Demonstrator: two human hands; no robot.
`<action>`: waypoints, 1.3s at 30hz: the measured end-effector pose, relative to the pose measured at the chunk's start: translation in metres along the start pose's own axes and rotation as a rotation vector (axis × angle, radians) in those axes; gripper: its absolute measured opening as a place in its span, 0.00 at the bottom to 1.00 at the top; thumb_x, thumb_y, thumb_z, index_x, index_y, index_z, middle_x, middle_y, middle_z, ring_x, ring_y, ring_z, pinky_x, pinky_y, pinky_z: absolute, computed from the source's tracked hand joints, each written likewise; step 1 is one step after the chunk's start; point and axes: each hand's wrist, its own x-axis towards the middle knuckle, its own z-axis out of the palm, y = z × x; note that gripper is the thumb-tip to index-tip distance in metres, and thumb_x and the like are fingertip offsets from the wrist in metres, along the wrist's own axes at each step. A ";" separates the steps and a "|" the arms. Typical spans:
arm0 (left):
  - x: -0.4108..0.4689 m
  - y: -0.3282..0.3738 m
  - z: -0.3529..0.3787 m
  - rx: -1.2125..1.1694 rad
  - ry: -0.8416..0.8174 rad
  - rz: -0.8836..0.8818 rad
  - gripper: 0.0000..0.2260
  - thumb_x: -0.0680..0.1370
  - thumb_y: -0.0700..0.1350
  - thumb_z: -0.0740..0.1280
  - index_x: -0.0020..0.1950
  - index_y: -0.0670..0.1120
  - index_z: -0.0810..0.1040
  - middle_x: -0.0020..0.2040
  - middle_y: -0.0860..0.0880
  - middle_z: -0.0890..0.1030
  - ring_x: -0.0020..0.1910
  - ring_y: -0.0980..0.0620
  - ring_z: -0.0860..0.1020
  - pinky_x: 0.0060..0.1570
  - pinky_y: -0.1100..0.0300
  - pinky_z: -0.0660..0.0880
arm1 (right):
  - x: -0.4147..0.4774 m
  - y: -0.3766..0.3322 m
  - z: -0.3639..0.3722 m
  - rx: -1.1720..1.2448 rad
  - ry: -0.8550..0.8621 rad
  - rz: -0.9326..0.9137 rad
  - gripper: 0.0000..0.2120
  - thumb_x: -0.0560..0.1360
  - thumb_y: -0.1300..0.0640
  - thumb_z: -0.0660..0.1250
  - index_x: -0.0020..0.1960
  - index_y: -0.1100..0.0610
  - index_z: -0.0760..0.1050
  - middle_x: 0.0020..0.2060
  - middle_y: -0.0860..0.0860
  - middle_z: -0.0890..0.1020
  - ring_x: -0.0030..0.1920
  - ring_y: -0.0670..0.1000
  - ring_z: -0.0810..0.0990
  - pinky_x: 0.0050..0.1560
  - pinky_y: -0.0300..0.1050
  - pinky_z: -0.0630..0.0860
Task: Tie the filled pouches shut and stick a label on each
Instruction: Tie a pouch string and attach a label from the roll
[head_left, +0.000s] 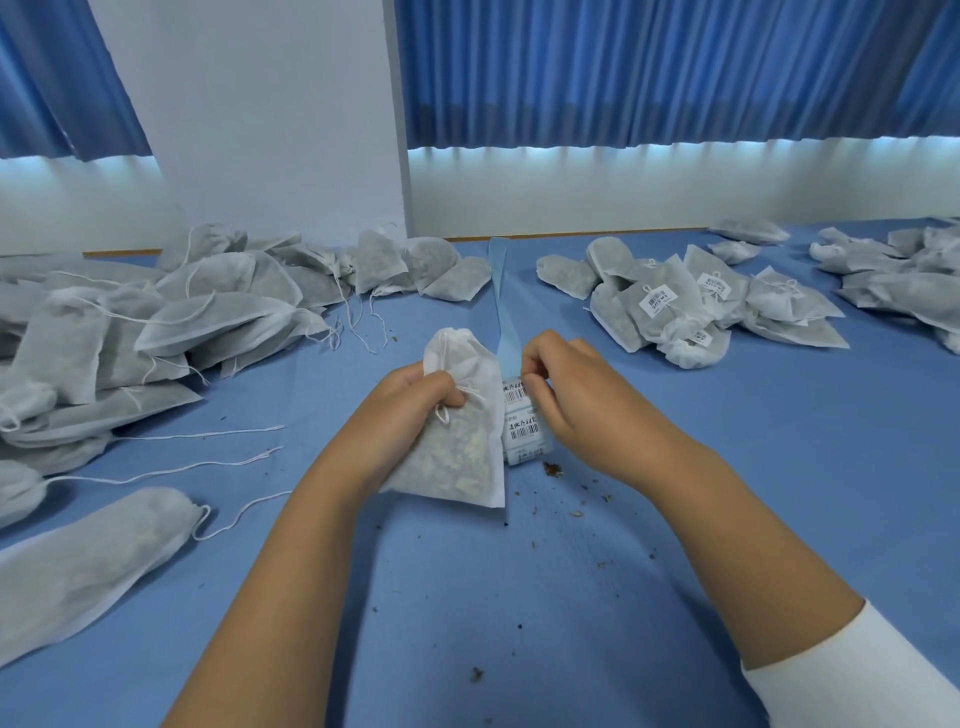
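While the left hand (410, 410) grips a filled pouch (460, 462) around its neck, fingers curled over the gathered drawstring (470, 391), the pouch hangs tilted, its bottom edge touching the table (519, 613). The neck is drawn closed and no label shows on the visible face.

Right hand (576, 395): fingers curled, fingertips pinching the top of the label roll (522, 431), which stands just beside the pouch, on its right. Barcode labels face up on the roll. A pale blue backing strip (501, 291) runs from the roll away across the table.

Left of the hands: a pile of unlabelled pouches (182, 312), loose strings trailing; one long pouch (88, 566) lies apart, nearer. Right of the hands, well apart: a pile of labelled pouches (675, 306), barcodes visible. Dried crumbs (553, 469) are scattered near the roll. A white sleeve (852, 675) covers the right upper forearm.
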 end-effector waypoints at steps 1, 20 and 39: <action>0.000 -0.001 -0.001 -0.017 -0.003 -0.005 0.04 0.63 0.50 0.65 0.29 0.54 0.77 0.31 0.51 0.78 0.30 0.52 0.78 0.36 0.57 0.72 | 0.000 0.001 -0.001 0.014 0.000 0.000 0.04 0.82 0.55 0.54 0.51 0.54 0.66 0.45 0.53 0.75 0.48 0.52 0.70 0.49 0.54 0.73; -0.001 0.000 0.002 -0.032 -0.023 0.228 0.08 0.76 0.42 0.70 0.41 0.55 0.83 0.37 0.56 0.84 0.37 0.59 0.82 0.34 0.67 0.76 | 0.001 -0.003 -0.003 0.872 0.161 0.132 0.26 0.74 0.55 0.73 0.66 0.40 0.68 0.52 0.48 0.83 0.57 0.47 0.81 0.65 0.56 0.74; -0.014 0.010 0.014 -0.131 -0.156 0.183 0.21 0.66 0.52 0.76 0.57 0.45 0.82 0.47 0.50 0.86 0.46 0.52 0.85 0.39 0.61 0.81 | 0.007 0.004 0.001 1.181 0.466 0.332 0.24 0.72 0.59 0.75 0.63 0.44 0.72 0.43 0.50 0.86 0.48 0.50 0.85 0.56 0.50 0.80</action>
